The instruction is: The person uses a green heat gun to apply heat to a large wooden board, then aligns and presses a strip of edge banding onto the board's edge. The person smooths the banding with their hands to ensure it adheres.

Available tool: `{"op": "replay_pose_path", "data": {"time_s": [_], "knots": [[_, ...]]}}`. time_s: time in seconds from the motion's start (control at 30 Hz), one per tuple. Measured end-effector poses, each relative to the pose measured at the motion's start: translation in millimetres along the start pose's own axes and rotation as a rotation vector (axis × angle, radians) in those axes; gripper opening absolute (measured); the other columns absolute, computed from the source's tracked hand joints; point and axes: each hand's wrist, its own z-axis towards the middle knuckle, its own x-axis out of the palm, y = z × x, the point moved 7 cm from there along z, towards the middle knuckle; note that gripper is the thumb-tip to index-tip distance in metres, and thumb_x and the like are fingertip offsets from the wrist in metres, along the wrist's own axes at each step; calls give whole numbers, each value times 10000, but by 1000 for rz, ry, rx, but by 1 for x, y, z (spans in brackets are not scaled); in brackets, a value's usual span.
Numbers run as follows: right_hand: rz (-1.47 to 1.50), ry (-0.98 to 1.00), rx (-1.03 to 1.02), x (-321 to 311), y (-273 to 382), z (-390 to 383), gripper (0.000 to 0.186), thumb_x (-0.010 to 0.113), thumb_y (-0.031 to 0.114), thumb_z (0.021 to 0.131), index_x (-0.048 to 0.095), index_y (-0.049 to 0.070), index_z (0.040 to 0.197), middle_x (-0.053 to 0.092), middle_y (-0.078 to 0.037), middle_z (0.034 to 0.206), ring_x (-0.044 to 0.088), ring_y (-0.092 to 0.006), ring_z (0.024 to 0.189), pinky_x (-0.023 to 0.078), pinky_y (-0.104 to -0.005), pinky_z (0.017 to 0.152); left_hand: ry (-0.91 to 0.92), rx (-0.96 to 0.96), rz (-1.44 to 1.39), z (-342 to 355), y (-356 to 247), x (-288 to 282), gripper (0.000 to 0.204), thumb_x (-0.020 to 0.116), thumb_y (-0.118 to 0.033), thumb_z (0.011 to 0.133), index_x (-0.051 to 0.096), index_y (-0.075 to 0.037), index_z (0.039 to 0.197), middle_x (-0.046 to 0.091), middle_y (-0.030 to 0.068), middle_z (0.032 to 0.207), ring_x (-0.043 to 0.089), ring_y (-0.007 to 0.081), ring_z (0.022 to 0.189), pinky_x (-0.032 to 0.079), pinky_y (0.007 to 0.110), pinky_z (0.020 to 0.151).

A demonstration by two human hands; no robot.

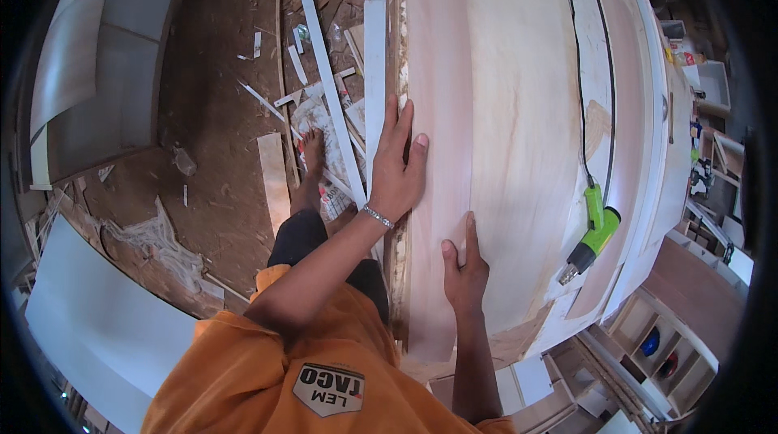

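Observation:
A long pinkish wood strip [438,45] lies along the left side of a broad pale wooden panel [519,110]. My left hand [397,175], with a bracelet at its wrist, rests over the strip's left edge, fingers stretched out. Lower down, my right hand [467,276] lies on the strip near its right edge, thumb and forefinger apart; its other fingers are partly hidden. Neither hand grips anything that I can see. To the right of my hands, a green heat gun [600,235] with a metal nozzle lies on the work surface.
A black cord [574,37] runs from the heat gun to the far edge. White strips [374,69] and scraps litter the brown floor [219,85] at left, near my bare foot [313,150]. A cabinet [121,69] stands far left. Open wooden compartments [660,345] are at lower right.

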Motion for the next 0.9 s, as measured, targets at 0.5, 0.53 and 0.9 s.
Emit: {"op": "replay_pose_path", "data": {"time_s": [0.5, 0.53, 0.9], "knots": [[-291, 32, 34, -6, -15, -24, 661, 570, 457, 1062, 391, 159, 1624, 723, -245, 1019, 709, -432, 922, 547, -507, 800, 143, 39, 30, -67, 18, -12, 565, 514, -258, 1092, 407, -20, 1593, 215, 276, 1708, 211, 415, 1592, 195, 446, 1296], [-310, 17, 28, -5, -21, -31, 658, 565, 455, 1065, 389, 161, 1626, 719, -229, 1017, 707, -416, 932, 547, -499, 803, 166, 22, 13, -89, 20, -13, 564, 522, -263, 1091, 413, -33, 1593, 214, 277, 1708, 208, 420, 1592, 196, 450, 1295], [-241, -91, -166, -1, -37, -65, 529, 554, 325, 1094, 469, 178, 1594, 604, -150, 859, 616, -320, 793, 512, -456, 751, 207, 11, 39, -205, 21, -18, 547, 588, -266, 1061, 487, -71, 1562, 258, 284, 1685, 250, 447, 1566, 231, 482, 1273]]}}
